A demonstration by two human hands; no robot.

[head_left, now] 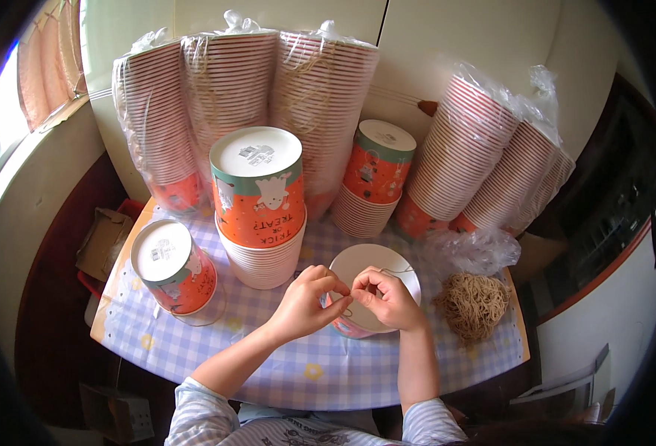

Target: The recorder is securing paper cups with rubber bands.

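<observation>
An open paper bucket (pixel 365 256), white inside, stands upright in front of me near the table's front edge. Over its near rim my left hand (pixel 309 303) and my right hand (pixel 391 303) meet, fingertips nearly touching. Each pinches a thin beige cord (pixel 401 270), part of which shows at the bucket's far right rim. A small loop of it hangs below the fingers; how the ends lie between the fingertips is too small to make out. To the right lies a heap of similar beige cords (pixel 474 305).
Upside-down orange and green buckets stand on the checked tablecloth (pixel 268 364): a single one (pixel 175 267) with a cord handle at left, a tall stack (pixel 261 208) and another stack (pixel 376 175). Bagged bucket stacks (pixel 317 111) line the back. Crumpled clear plastic (pixel 477 251) lies behind the cords.
</observation>
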